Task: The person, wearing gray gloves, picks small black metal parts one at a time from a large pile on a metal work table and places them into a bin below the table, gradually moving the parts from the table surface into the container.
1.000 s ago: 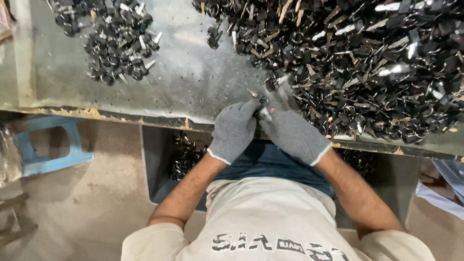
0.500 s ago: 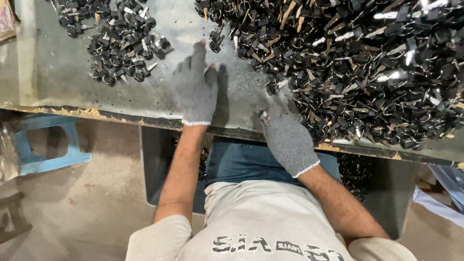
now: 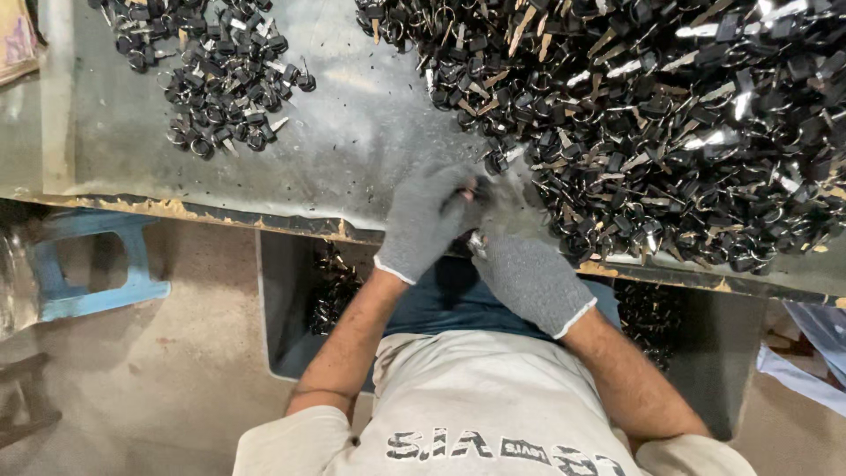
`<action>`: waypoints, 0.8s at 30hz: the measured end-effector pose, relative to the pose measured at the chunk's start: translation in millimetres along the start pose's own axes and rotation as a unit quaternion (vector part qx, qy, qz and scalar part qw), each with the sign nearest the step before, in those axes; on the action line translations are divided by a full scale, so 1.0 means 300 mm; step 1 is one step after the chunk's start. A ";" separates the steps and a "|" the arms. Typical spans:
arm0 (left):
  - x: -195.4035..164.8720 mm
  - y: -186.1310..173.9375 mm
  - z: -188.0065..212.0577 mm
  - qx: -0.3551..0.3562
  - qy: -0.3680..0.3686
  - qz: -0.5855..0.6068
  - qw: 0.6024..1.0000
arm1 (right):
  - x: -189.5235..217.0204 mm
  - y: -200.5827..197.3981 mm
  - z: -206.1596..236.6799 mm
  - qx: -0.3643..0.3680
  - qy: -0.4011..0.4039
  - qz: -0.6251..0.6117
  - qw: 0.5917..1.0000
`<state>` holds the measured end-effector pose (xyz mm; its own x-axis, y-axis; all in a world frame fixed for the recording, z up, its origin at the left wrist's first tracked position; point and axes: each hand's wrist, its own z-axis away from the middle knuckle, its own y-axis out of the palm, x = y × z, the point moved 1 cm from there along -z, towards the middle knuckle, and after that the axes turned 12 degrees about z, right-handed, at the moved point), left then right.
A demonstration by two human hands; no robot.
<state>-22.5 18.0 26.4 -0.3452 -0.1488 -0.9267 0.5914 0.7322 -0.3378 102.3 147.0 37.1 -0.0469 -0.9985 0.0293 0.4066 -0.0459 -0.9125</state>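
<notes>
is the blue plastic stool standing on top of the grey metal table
No, the blue plastic stool stands on the floor below the edge of the grey metal table.

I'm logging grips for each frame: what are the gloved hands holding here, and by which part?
Left hand and right hand meet over one small key at the table edge; motion blur hides which part each grips.
</notes>
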 end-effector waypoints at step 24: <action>0.083 0.070 0.040 0.088 0.052 -0.234 0.967 | -0.028 0.061 -0.049 -0.228 0.048 -0.028 0.972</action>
<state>-9.9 21.8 -5.8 -0.6707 -0.3625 -0.6471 0.4646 0.4747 -0.7475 96.5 155.1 14.2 -0.1505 -0.9863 0.0669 -0.0453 -0.0607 -0.9971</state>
